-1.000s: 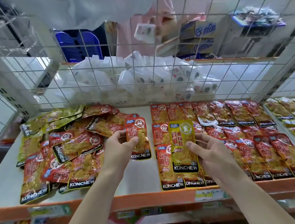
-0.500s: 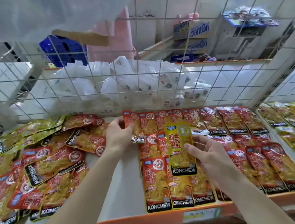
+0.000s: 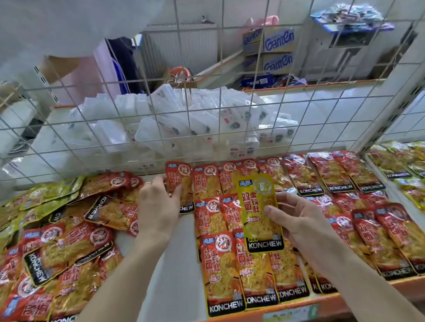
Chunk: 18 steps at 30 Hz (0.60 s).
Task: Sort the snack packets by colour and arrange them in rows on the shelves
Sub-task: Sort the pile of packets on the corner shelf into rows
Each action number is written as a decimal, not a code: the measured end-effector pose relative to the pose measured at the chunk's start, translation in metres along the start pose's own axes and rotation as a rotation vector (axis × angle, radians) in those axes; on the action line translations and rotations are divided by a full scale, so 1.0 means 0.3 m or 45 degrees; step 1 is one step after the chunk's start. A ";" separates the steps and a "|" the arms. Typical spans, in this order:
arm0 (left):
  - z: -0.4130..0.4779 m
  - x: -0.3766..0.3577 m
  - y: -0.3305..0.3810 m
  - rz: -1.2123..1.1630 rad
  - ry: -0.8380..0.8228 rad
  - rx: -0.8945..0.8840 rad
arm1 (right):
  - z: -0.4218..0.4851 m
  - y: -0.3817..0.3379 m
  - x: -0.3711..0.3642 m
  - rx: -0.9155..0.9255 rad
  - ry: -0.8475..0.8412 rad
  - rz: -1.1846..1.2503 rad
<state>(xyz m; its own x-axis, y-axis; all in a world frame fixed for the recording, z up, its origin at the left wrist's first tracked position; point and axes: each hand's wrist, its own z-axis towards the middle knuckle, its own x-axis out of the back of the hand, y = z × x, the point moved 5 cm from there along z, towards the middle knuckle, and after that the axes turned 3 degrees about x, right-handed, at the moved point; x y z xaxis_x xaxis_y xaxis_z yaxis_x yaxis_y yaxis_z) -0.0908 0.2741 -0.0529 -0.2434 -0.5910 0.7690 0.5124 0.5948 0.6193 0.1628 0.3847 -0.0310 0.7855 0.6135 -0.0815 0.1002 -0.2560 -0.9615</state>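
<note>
My right hand (image 3: pixel 303 224) pinches a yellow snack packet (image 3: pixel 260 211) upright above the rows of red packets (image 3: pixel 311 198) laid out on the white shelf (image 3: pixel 175 285). My left hand (image 3: pixel 157 205) holds a red packet (image 3: pixel 181 186) flat against the shelf at the back, at the left end of the rear red row. A mixed heap of red and yellow packets (image 3: pixel 47 245) lies on the left of the shelf. Rows of yellow packets (image 3: pixel 421 182) fill the neighbouring shelf section on the right.
A wire mesh panel (image 3: pixel 202 105) stands behind the shelf, with white packets (image 3: pixel 183 127) piled beyond it. Cardboard boxes (image 3: pixel 274 51) sit further back. The shelf has an orange front edge (image 3: pixel 244 321). A bare strip of shelf runs between the heap and the red rows.
My left hand has carried the red packet from mid-shelf to the back and set it down beside the rear red row. My right hand keeps holding the yellow packet.
</note>
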 end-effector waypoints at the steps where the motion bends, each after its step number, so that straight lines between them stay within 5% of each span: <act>1: -0.005 -0.005 0.002 0.065 -0.012 -0.023 | -0.001 0.001 0.001 0.005 -0.003 -0.004; 13: -0.071 -0.043 -0.011 0.364 -0.191 -0.340 | -0.008 0.012 0.009 0.023 0.028 0.008; 18: -0.076 -0.052 -0.038 0.367 -0.220 -0.291 | -0.015 0.014 0.015 0.032 0.037 0.004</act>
<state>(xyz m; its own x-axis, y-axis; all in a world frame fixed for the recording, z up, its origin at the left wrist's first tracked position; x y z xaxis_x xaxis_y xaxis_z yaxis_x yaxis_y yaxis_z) -0.0741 0.2641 -0.0756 -0.1876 -0.3060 0.9334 0.7452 0.5747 0.3382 0.1695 0.3828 -0.0342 0.8032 0.5907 -0.0773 0.0827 -0.2391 -0.9675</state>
